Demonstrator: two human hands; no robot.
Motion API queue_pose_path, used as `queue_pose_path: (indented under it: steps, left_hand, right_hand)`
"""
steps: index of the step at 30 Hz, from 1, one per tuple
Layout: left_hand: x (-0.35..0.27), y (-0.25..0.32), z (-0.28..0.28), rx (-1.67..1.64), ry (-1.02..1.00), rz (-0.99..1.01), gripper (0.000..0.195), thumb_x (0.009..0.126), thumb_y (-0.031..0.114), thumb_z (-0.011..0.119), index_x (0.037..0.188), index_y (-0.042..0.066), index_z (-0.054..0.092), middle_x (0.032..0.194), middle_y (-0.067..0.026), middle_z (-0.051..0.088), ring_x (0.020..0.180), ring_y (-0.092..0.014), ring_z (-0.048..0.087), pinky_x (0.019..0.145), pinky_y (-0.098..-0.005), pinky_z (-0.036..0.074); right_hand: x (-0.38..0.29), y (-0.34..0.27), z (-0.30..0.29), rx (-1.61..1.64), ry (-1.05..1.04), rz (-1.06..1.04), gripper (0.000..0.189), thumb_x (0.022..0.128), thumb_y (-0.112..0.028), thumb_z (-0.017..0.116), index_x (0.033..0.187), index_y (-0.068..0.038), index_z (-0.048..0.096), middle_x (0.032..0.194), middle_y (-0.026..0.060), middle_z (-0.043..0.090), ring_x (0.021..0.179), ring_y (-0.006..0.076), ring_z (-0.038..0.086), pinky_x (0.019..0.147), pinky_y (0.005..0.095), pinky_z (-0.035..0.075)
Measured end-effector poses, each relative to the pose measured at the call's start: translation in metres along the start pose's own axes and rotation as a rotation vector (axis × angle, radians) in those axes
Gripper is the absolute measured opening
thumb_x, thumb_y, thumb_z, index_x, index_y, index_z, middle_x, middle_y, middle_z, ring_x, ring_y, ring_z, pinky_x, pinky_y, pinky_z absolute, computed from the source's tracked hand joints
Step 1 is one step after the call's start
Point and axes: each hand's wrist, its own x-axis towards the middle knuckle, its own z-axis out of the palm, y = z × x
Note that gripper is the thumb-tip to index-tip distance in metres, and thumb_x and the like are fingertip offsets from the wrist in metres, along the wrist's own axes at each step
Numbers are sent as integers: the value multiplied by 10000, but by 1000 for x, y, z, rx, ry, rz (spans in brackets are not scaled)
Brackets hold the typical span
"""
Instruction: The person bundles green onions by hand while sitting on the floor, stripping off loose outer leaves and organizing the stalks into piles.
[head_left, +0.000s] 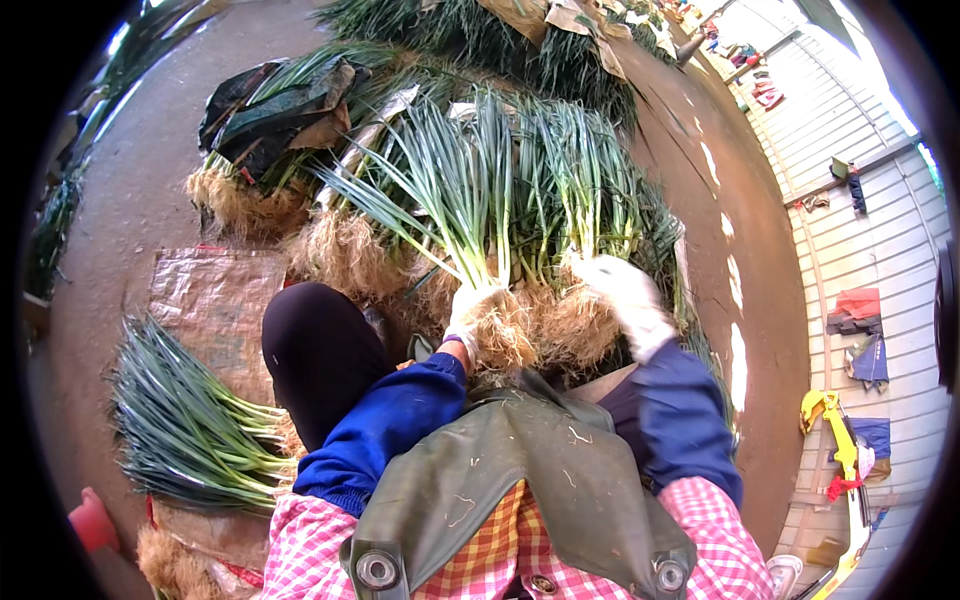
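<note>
My gloved left hand (474, 309) is closed around the lower stems of a bunch of green onions (472, 202), whose pale roots hang below it. To the right, my gloved right hand (619, 289) is slightly blurred over the roots (581, 322) of another pile of green onions (585, 172); whether it grips any of them is not clear. A dark green apron (517, 442) spreads over my lap. On my left, a fan of green onions (202, 420) lies with its roots toward me.
A woven plastic sack (217, 307) lies flat at the left. Beyond it is a bundle of green onions under dark cloth (285, 112). More leafy bundles (480, 45) stand farther ahead. A metal-sheet wall (862, 247) runs along the right, with a yellow pole-like object (844, 450) near it.
</note>
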Motion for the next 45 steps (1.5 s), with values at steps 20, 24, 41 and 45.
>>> queue_pose_path:
  steps: [20, 24, 41, 45]
  left_hand:
    - [-7, 6, 1, -702, -323, -441, 285, 863, 191, 633, 1078, 7, 599, 919, -84, 654, 779, -192, 629, 687, -338, 538]
    - [2, -4, -4, -364, -198, -264, 208, 849, 156, 629, 999, 13, 616, 829, -101, 646, 710, -213, 629, 635, -340, 540]
    - [-12, 12, 2, -563, -293, -416, 262, 877, 185, 572, 1066, 7, 610, 937, -124, 653, 800, -247, 632, 714, -364, 538]
    - [-7, 7, -11, -535, -254, -416, 248, 889, 197, 562, 1034, 4, 617, 887, -129, 660, 739, -263, 642, 701, -394, 556]
  right_hand:
    - [41, 69, 84, 969, -357, -163, 207, 945, -245, 534, 923, -45, 580, 802, 81, 642, 738, 181, 622, 728, 318, 516]
    - [15, 63, 93, 801, -466, -205, 165, 938, -224, 528, 927, -60, 535, 833, 51, 590, 769, 147, 579, 719, 279, 469]
    - [108, 106, 79, 481, -333, 171, 333, 960, -310, 472, 1105, -75, 659, 1010, 19, 658, 895, 139, 576, 827, 317, 460]
    - [108, 97, 112, 703, -315, -71, 233, 918, -279, 553, 969, -79, 662, 899, 34, 636, 784, 133, 561, 746, 267, 463]
